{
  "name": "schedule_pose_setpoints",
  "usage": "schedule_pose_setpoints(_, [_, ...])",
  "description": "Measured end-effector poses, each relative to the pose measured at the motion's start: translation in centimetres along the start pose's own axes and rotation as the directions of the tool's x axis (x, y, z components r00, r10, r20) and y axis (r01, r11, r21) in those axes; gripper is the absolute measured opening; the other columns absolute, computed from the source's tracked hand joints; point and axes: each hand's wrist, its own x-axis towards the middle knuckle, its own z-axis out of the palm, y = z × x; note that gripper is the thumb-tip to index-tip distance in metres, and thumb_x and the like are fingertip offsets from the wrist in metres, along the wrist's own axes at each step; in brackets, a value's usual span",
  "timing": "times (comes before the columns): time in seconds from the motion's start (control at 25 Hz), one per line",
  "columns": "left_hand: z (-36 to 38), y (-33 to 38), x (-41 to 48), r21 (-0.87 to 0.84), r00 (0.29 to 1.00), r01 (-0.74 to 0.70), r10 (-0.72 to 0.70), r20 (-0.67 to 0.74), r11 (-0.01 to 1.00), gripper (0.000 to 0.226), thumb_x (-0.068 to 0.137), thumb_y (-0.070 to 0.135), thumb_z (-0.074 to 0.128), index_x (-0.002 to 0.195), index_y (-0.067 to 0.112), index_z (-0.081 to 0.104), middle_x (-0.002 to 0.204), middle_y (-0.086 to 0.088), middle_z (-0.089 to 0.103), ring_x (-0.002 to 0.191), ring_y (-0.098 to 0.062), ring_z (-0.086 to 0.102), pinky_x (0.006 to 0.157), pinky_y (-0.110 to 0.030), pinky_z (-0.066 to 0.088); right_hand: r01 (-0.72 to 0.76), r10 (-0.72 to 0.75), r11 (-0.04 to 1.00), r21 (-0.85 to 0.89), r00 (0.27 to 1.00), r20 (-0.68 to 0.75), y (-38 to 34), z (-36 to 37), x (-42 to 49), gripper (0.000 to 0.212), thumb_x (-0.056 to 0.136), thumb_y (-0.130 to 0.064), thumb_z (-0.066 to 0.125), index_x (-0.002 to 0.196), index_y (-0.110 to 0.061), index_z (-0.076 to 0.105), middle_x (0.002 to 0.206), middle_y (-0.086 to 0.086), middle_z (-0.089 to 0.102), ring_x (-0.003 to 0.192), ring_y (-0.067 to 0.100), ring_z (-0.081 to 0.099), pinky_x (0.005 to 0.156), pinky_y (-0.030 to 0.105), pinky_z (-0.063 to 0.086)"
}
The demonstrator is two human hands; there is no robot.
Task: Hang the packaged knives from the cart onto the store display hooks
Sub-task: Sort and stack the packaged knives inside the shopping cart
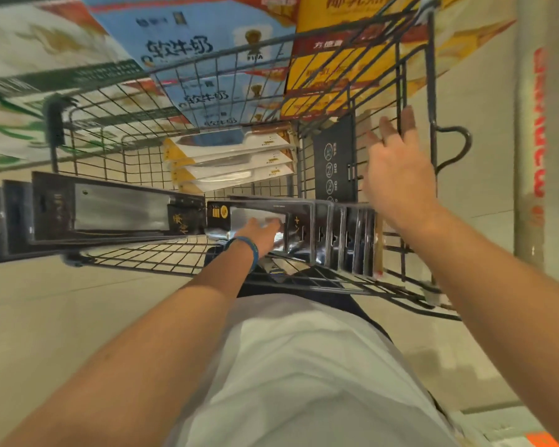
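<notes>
Black-carded steel knife pack (249, 213) | left hand (259, 235) touching, fingers straight | right hand (397, 175) spread

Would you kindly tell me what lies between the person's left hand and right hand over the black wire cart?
In the head view, a row of upright black-framed knife packages stands between the left hand and right hand.

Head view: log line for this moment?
stage: picking | left hand touching black-framed packaged knife | right hand open by black wire cart
</notes>
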Motion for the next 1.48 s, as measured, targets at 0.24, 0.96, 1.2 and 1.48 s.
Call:
schedule_pose_setpoints(0.24, [-0.1,0.0,-2.7,0.312,0.96,-0.276,0.274,0.053,0.909,0.042,0.1,0.051,0.042,0.127,0.023,0.06,0.095,-0.005,0.067,0.08,-0.019,0.062,0.065,-0.023,0.047,-0.118,0.091,0.97,0.213,0.987,0.133,1.8,-0.3,5.3,0.044,0.095,-0.009,0.055,0.139,-0.006,0.056,0.151,0.018,0.048,0.14,0.031,0.043,0.112,0.044,0.033])
schedule_pose_setpoints(0.96, [-0.2,-0.8,-3.6,0.6,0.744,-0.493,0.663,-0.085,0.63,0.043,0.088,0.055,0.029,0.086,0.028,0.063,0.07,0.01,0.065,0.063,-0.014,0.061,0.061,-0.031,0.057,0.21,-0.238,0.951,0.225,0.965,0.107,-6.0,1.0,8.4,0.05,0.103,-0.05,0.036,0.143,-0.024,0.051,0.152,0.006,0.05,0.145,0.034,0.036,0.116,0.055,0.03])
schedule_pose_setpoints(1.2, [-0.2,-0.9,-3.6,0.583,0.73,-0.496,0.673,-0.121,0.643,0.042,0.085,0.056,0.023,0.078,0.029,0.054,0.062,0.01,0.056,0.053,-0.015,0.054,0.051,-0.025,0.047,0.336,-0.367,0.928,0.16,0.764,0.53,-8.1,2.2,14.4,0.049,0.094,-0.061,0.056,0.104,-0.017,0.075,0.092,0.008,0.07,0.078,0.028,0.062,0.066,0.032,0.048])
schedule_pose_setpoints(1.48, [-0.2,-0.7,-3.2,0.56,0.744,-0.523,0.665,-0.07,0.643,0.044,0.09,0.056,0.03,0.089,0.025,0.061,0.068,0.006,0.059,0.058,-0.019,0.053,0.05,-0.023,0.035,0.352,-0.356,0.927,0.126,0.726,0.588,-8.8,3.5,11.3,0.04,0.091,-0.057,0.057,0.101,-0.018,0.064,0.098,0.007,0.065,0.083,0.027,0.056,0.072,0.035,0.049])
